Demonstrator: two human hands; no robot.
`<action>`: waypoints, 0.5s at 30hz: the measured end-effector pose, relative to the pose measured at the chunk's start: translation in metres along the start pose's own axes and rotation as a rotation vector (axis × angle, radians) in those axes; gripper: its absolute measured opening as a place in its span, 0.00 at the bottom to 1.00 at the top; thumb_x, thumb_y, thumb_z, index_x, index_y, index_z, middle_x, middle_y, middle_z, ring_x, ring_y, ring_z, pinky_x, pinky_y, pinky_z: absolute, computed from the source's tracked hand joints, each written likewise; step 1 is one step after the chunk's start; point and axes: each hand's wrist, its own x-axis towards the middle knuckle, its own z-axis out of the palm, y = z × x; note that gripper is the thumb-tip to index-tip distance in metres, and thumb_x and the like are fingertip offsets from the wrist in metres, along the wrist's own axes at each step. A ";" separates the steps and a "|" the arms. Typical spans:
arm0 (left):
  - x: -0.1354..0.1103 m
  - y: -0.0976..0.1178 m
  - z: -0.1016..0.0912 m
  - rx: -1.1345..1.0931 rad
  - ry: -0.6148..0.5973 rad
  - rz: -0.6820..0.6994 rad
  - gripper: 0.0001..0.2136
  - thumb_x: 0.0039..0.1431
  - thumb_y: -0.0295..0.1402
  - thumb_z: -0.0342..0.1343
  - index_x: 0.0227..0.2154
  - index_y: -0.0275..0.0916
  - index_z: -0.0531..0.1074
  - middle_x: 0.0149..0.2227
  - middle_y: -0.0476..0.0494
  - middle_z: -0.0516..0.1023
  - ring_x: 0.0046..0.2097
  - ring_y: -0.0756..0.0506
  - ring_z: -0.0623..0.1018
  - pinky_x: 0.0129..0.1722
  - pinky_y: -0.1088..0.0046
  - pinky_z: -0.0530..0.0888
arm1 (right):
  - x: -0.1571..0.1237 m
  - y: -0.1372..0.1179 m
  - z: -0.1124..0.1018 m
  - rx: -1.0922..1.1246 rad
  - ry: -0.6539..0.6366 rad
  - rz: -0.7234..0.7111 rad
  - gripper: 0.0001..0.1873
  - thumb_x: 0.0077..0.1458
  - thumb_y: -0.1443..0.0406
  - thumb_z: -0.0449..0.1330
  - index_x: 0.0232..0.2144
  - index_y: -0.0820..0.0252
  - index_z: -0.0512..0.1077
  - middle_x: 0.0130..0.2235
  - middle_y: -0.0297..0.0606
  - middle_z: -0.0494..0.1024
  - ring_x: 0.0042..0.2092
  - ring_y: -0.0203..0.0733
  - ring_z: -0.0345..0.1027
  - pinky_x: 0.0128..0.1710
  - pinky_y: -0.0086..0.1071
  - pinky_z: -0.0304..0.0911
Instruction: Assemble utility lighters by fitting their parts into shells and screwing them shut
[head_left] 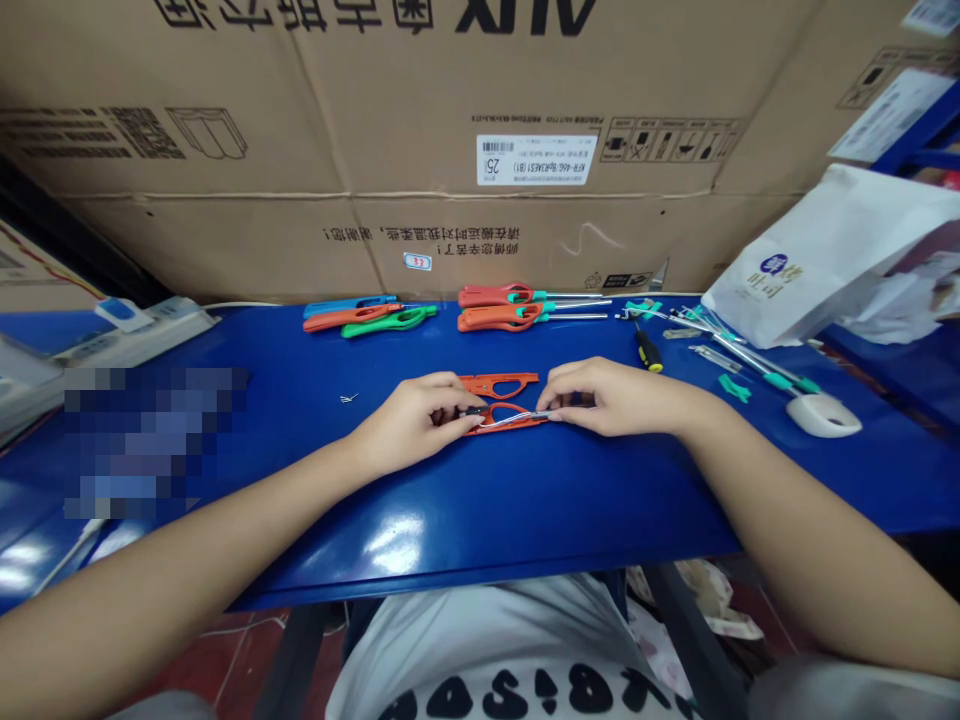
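On the blue table in front of me lies an orange lighter shell half [516, 425] with a wire running along its finger opening. My left hand [424, 415] pinches a small dark part at the shell's left end. At the other end, my right hand [589, 398] has thumb and fingers closed on a thin grey metal piece at the tip of the wire. A second orange shell half [501, 385] lies just behind, partly covered by the left fingers. Both hands are close together over the shell.
Behind are two assembled red-orange lighters [495, 318], blue, orange and green handle shells [390, 320], and a yellow-black screwdriver [648, 352]. Metal tubes [739, 352], teal pieces [733, 388] and a white mouse-shaped object [825, 415] lie right. Small screws [349, 398] lie left. A cardboard wall [420, 210] stands behind.
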 end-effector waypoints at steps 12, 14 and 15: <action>0.001 0.001 0.004 0.011 -0.004 0.044 0.10 0.66 0.33 0.58 0.45 0.38 0.81 0.40 0.43 0.77 0.34 0.51 0.77 0.34 0.75 0.74 | 0.000 0.005 0.000 -0.069 0.012 -0.015 0.12 0.63 0.63 0.60 0.44 0.57 0.83 0.39 0.41 0.80 0.37 0.40 0.73 0.39 0.32 0.65; 0.001 0.001 0.005 0.001 0.001 0.038 0.10 0.66 0.33 0.58 0.45 0.39 0.81 0.39 0.44 0.77 0.34 0.50 0.77 0.35 0.75 0.74 | 0.000 0.005 0.000 -0.050 0.006 -0.006 0.12 0.63 0.63 0.60 0.43 0.57 0.83 0.38 0.40 0.79 0.36 0.39 0.72 0.38 0.31 0.64; 0.001 0.001 0.006 -0.001 0.003 0.034 0.10 0.66 0.33 0.58 0.45 0.39 0.81 0.39 0.44 0.77 0.34 0.50 0.78 0.35 0.75 0.75 | -0.001 0.005 0.000 -0.045 0.001 -0.001 0.13 0.63 0.62 0.60 0.43 0.57 0.83 0.38 0.40 0.79 0.36 0.39 0.72 0.37 0.31 0.64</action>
